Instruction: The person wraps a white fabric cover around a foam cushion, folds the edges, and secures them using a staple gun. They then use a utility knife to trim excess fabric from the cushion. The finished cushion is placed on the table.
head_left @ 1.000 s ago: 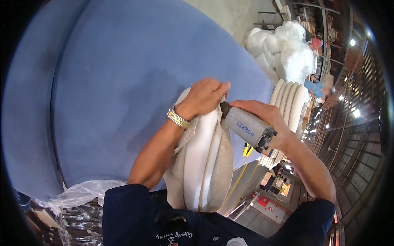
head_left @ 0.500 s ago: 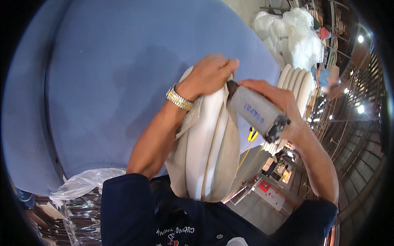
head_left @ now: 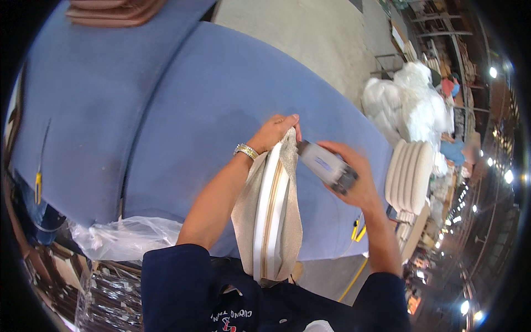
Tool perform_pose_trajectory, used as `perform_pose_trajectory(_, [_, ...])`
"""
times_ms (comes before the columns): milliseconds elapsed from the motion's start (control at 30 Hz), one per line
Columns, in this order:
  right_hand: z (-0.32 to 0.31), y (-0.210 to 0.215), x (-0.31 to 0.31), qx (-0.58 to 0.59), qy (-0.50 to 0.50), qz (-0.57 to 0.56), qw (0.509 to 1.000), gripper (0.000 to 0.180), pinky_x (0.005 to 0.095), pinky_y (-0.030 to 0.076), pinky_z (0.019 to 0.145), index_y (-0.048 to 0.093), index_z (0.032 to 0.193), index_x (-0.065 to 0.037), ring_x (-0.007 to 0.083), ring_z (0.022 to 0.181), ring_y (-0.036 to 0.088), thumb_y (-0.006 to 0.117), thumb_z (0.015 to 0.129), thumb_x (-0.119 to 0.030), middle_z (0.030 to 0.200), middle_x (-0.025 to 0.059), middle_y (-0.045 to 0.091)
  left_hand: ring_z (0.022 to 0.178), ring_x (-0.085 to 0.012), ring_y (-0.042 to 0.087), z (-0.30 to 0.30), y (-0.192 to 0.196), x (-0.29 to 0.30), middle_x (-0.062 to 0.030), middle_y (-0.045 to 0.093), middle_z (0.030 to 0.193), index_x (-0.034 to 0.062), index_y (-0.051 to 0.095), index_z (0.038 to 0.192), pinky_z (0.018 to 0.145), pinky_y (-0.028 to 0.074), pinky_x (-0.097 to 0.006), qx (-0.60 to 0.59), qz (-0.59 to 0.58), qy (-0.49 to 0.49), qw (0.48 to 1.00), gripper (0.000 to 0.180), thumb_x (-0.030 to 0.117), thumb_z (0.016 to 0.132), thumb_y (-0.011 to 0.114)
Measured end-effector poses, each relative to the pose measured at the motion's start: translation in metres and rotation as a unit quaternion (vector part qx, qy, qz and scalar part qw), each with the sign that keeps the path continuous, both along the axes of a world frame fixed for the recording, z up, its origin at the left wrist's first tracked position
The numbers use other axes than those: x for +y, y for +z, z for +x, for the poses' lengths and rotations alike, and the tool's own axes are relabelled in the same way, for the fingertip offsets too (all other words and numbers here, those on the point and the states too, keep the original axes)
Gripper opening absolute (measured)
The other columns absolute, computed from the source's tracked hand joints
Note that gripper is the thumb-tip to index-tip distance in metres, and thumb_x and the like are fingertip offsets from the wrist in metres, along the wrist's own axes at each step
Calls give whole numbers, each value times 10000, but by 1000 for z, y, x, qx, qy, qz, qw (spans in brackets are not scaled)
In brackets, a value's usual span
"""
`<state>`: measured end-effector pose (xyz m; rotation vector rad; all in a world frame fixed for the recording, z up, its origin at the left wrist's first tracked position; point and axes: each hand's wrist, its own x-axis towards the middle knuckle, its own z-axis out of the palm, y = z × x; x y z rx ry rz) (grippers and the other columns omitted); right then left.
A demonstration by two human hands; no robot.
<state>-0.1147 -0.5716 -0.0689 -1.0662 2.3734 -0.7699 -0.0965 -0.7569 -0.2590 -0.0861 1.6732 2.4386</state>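
Observation:
A padded seat panel (head_left: 269, 199) stands on edge against my body, white foam with a brown wooden strip along it. Loose beige fabric (head_left: 290, 216) hangs down both of its sides. At the panel's far end my left hand (head_left: 275, 133), with a metal watch above it, pinches the gathered fabric. My right hand (head_left: 357, 171) is wrapped round a grey staple gun (head_left: 323, 165). The gun's dark nose meets the fabric just below my left fingers; whether it touches the wood is hidden.
The blue padded table (head_left: 193, 144) spreads beneath. Yellow-handled snips (head_left: 358, 229) lie at its right edge, a yellow-handled screwdriver (head_left: 38, 185) at far left. Brown cushions (head_left: 113, 14) sit top left, beige cushions (head_left: 407, 177) right. Clear plastic sheeting (head_left: 127, 238) lies near left. People work at far right.
My view has swung, bringing the brown cushions and screwdriver in. The panel has turned, so its wooden strip faces me more. Both hands stay at its far end, the gun still against the fabric.

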Motion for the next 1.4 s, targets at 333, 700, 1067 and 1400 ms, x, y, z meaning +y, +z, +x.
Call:
perform_pose_trajectory(333, [72,-169,257,81,-272,119,951,633,491,519,933,613,1343,-58,413,1075,644,824,757,-174,1167,199,668,1008,-229,621,34,44,-8,-149,677,1087,75,788,1009,984,492,-389,-125,-107,65,984,636,534,1072,353])
perform_pose_trajectory(700, [193,-268,210,-303,-208,-3,930,490,394,520,941,681,1246,8,273,1016,695,529,1063,-420,1174,195,717,1030,-230,673,183,18,-63,-166,709,1179,-10,712,1254,925,526,-379,-262,-327,282,863,547,472,1025,593])
perform_pose_trajectory(1067, [97,-177,126,-220,-161,-289,918,633,387,453,1029,648,1254,83,268,1141,627,386,1112,-475,1213,201,704,1008,-135,670,275,239,31,-108,729,1165,-48,656,1310,848,541,-266,114,-308,516,791,429,283,1037,641])
perform_pose_trajectory(1400, [80,9,24,-199,-72,-536,818,860,337,509,899,732,1132,23,212,961,666,169,1090,-626,1066,150,750,1203,-379,668,306,241,146,-236,656,1342,-44,567,1399,1015,540,-415,244,-567,349,706,636,126,839,815])
